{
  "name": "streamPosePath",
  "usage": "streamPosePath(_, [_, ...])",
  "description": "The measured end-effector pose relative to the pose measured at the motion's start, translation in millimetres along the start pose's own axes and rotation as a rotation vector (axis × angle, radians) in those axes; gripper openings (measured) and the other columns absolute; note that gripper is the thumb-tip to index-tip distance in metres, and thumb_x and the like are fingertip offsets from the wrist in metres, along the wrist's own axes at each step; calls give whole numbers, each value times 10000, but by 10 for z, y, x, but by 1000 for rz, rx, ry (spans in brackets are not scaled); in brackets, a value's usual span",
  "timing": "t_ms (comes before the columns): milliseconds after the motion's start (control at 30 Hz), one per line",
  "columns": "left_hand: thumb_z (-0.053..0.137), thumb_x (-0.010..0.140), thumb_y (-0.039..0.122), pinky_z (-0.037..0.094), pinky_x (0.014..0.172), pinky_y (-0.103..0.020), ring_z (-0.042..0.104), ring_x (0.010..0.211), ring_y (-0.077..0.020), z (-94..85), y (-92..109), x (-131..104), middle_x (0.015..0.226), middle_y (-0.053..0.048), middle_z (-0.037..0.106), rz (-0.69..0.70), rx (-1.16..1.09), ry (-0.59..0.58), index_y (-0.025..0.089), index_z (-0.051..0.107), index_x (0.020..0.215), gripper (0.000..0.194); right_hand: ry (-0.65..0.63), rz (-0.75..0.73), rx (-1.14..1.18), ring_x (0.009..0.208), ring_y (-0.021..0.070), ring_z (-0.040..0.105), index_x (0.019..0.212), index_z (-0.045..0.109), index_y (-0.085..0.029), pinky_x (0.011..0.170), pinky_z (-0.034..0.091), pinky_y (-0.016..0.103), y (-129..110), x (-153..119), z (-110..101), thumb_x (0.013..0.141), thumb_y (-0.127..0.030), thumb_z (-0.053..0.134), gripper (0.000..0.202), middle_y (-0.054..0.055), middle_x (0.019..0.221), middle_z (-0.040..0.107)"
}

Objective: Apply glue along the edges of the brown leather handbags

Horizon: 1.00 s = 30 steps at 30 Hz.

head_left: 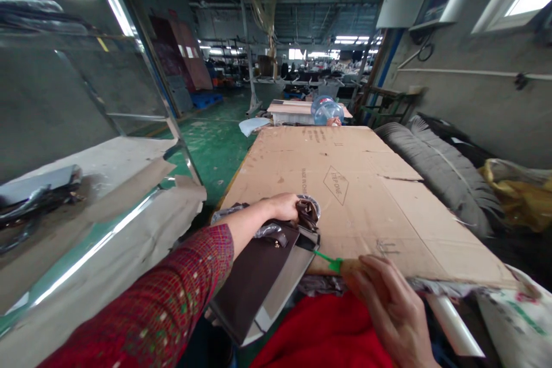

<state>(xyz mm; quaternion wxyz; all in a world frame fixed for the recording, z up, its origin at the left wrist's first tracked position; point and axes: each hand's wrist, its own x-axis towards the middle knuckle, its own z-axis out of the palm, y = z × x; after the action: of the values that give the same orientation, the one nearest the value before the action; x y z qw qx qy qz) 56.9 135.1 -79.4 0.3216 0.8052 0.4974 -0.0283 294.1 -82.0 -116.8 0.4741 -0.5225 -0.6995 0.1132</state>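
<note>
With twelve o'clock straight ahead of the wearer, the bag (254, 284), dark brown with paler sides, slants at eleven o'clock across the near edge of the bench (366, 230); its inside is hidden. Clear plastic (228, 211) and bunched brown straps (308, 215) lie about its top. A bluish jug (326, 108) rests on its side at the far end, toward half past twelve, beside a pale box (293, 118) under flat card; what they hold cannot be told. A yellowish sack (521, 187) sits at two o'clock, a white sack (517, 322) at three. Printed cardboard covers the bench. A grey bundle (440, 164) lies along its right side at one to two o'clock, and a metal rack (187, 158) with paper-covered shelves stands at ten. The two hands are apart: the left hand (282, 207) is clamped on the straps, directly at the bag's top, while the right hand (392, 299) pinches a green tag (335, 265) whose thin strip runs toward the bag, which lies at nine o'clock from that hand.
</note>
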Motion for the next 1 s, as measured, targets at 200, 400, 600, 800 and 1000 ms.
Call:
streamPosePath(200, [796, 636, 174, 453, 623, -215, 688, 771, -180, 7, -14, -14, 793, 16, 771, 19, -5, 11, 202, 827, 893, 260, -72, -50, -5, 916, 230, 709, 1154, 641, -235, 730, 582, 272, -43, 40, -22, 1028, -285, 610, 139, 79, 1069, 694])
streamPosePath(400, [793, 631, 180, 470, 645, -225, 698, 773, -192, 25, -18, -8, 795, 1, 776, 4, 0, 25, 197, 827, 889, 261, -15, -55, -57, 926, 231, 703, 1158, 627, -238, 755, 584, 282, -134, 45, -34, 1039, -278, 597, 129, 87, 1069, 692])
streamPosePath(600, [798, 631, 199, 478, 651, -231, 701, 789, -198, 30, -40, -9, 813, 6, 776, 21, -13, 30, 203, 822, 891, 261, -37, -70, 1, 940, 248, 711, 1161, 649, -231, 765, 589, 299, -186, 6, -8, 1018, -255, 614, 149, 103, 1087, 699])
streamPosePath(800, [799, 623, 181, 462, 615, -224, 704, 791, -196, 22, -21, -26, 800, 12, 770, 37, -17, 36, 207, 813, 899, 278, -199, -75, 99, 874, 210, 715, 1110, 670, -248, 706, 578, 250, -274, 20, -27, 1021, -241, 601, 113, 65, 1023, 708])
streamPosePath(1000, [807, 626, 162, 479, 629, -224, 704, 775, -193, 30, -5, -30, 743, 20, 756, 27, -25, 40, 210, 815, 884, 263, 8, -64, -25, 944, 247, 709, 1159, 661, -233, 792, 587, 305, -234, -10, -12, 1009, -260, 630, 156, 95, 1093, 705])
